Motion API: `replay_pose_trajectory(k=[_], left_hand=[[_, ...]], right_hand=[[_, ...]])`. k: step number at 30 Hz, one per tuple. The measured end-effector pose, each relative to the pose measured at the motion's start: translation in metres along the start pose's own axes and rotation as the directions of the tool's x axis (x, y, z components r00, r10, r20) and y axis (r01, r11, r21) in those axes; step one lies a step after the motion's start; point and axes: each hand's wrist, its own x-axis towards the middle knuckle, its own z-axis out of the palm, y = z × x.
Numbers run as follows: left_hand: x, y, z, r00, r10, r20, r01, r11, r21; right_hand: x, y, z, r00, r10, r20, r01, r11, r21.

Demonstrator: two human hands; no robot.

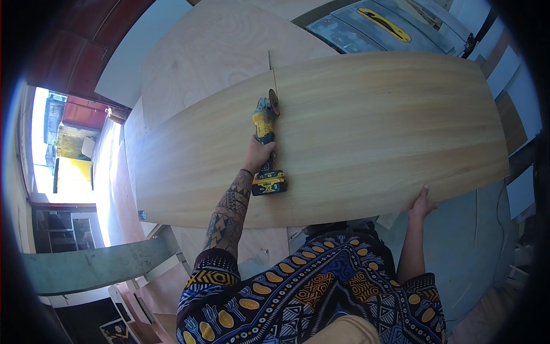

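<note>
My left hand wrapped tight round handle of yellow cordless angle grinder, battery end toward me, disc at far end on cut line in plywood sheet. Sheet lies flat across the workbench, long side left to right. My right hand grips sheet's near edge, thumb on top, fingers under. Table saw beyond sheet, far right.
</note>
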Motion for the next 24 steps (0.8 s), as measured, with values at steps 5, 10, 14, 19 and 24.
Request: replay_pose_trajectory(k=[5, 10, 14, 19, 24], left_hand=[[-0.003, 0.002, 0.001, 1.000, 0.006, 0.022, -0.006, 1.000, -0.026], [-0.002, -0.004, -0.003, 1.000, 0.024, 0.014, -0.023, 0.999, -0.035], [-0.001, -0.003, 0.000, 0.999, 0.036, 0.010, -0.036, 0.999, 0.022], [-0.002, -0.009, -0.004, 0.999, 0.015, -0.038, -0.012, 0.997, 0.072], [-0.002, -0.004, 0.004, 0.997, 0.048, -0.052, -0.045, 0.997, 0.063]], right_hand=[[0.002, -0.003, 0.003, 1.000, -0.005, -0.004, 0.005, 1.000, -0.015], [-0.002, -0.007, 0.007, 0.998, 0.059, -0.036, -0.061, 0.997, -0.052], [0.003, -0.009, 0.006, 0.999, 0.031, -0.010, -0.032, 0.998, -0.051], [-0.004, -0.015, 0.009, 0.996, 0.091, -0.008, -0.091, 0.991, -0.095], [0.004, -0.012, -0.002, 0.998, 0.064, -0.025, -0.066, 0.994, -0.086]])
